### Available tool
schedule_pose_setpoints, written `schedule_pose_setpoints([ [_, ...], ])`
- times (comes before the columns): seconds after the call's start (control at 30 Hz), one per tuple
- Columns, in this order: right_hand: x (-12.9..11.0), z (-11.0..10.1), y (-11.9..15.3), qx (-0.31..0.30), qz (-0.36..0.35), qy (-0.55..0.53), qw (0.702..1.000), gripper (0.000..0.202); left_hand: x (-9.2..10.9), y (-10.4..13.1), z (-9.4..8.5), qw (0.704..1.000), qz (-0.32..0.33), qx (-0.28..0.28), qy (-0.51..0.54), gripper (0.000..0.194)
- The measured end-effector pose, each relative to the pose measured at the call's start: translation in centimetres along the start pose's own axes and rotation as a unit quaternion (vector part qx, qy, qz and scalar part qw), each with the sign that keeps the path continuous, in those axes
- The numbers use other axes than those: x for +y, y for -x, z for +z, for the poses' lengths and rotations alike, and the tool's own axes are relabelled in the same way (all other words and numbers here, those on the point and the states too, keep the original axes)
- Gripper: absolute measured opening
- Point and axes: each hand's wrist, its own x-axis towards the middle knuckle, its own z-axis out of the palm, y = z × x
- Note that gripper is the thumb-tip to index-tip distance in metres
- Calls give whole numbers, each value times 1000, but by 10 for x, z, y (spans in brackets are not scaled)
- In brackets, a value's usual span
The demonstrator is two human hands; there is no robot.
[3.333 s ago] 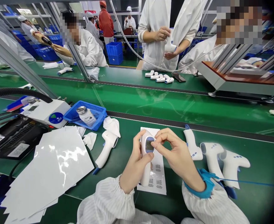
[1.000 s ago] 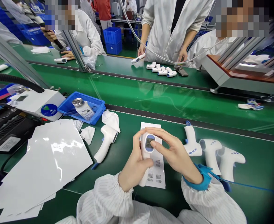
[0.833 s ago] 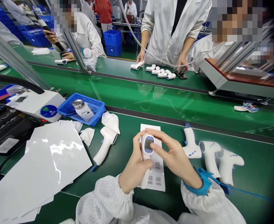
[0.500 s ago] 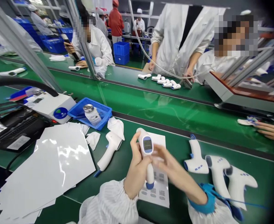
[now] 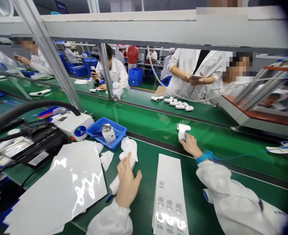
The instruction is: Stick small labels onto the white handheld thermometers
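My right hand (image 5: 191, 145), with a blue band at the wrist, is stretched over the green belt, its fingers at the handle of a white thermometer gun (image 5: 182, 130). My left hand (image 5: 127, 182) is over another white gun (image 5: 115, 185) on the near bench, fingers apart; it partly hides that gun. White crumpled cloths (image 5: 129, 147) lie just beyond it. Between my arms is a strip of printed label sheets (image 5: 169, 192). More white guns (image 5: 273, 212) lie at the right, mostly behind my sleeve.
White sheets (image 5: 60, 186) are stacked at the left. A blue tray (image 5: 120, 132) holds a bottle (image 5: 108, 134). Nearby are a white box device (image 5: 72, 125) and black hose (image 5: 36, 106). Across the belt (image 5: 144, 119), several guns lie near people in white coats. A metal post (image 5: 53, 58) rises at left.
The thermometer gun between my hands is gone from there; my right hand is now forward at a gun on the belt. My left hand has moved left. The camera view has tilted up.
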Motion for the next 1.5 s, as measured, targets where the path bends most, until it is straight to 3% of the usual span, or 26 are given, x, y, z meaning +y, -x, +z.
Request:
schedule_pose_setpoints([
  [0.13,26,-21,19,-32,-65,50,996,34,-14,2,-5,999,-14,29,-8,59],
  [0.3,72,-74,74,-85,-119,127,981,46,-21,-1,1,999,-12,13,38,56],
  [0.37,85,-86,97,-103,-156,172,967,54,-16,-1,7,999,3,9,51,53],
  [0.53,95,-79,129,-113,-269,258,921,72,9,5,26,996,33,-41,74,47],
  [0.67,89,-82,129,-115,-298,209,924,44,18,15,30,991,14,-87,96,47],
  [0.73,83,-88,128,-98,-270,176,942,33,17,19,30,988,0,-105,109,47],
  [0.8,70,-90,131,-71,-186,130,971,25,18,22,31,983,-24,-126,130,48],
  [0.87,46,-86,141,-57,-77,34,995,16,23,27,38,972,-41,-158,171,54],
  [0.93,10,-75,157,-75,-2,-117,990,17,32,32,49,951,-35,-196,236,67],
  [1.03,-50,-54,188,-146,9,-275,950,16,48,37,67,906,-40,-219,360,93],
  [1.13,-92,-33,220,-201,29,-386,900,18,57,36,74,887,-97,-158,422,92],
  [1.2,-103,-22,237,-285,90,-485,822,34,56,32,72,895,-112,-122,414,81],
  [1.27,-104,-17,250,-369,146,-572,718,54,50,26,66,907,-110,-114,391,75],
  [1.3,-102,-17,254,-394,159,-595,682,60,47,23,63,912,-108,-115,379,74],
  [1.33,-99,-18,257,-406,157,-597,673,61,43,20,61,917,-107,-116,366,74],
  [1.37,-95,-20,257,-408,141,-578,692,55,39,17,59,921,-106,-118,355,74],
  [1.4,-91,-22,255,-398,114,-540,733,44,36,14,57,924,-105,-121,348,73],
  [1.5,-78,-22,239,-274,15,-378,885,20,29,7,55,924,-103,-146,338,68],
])
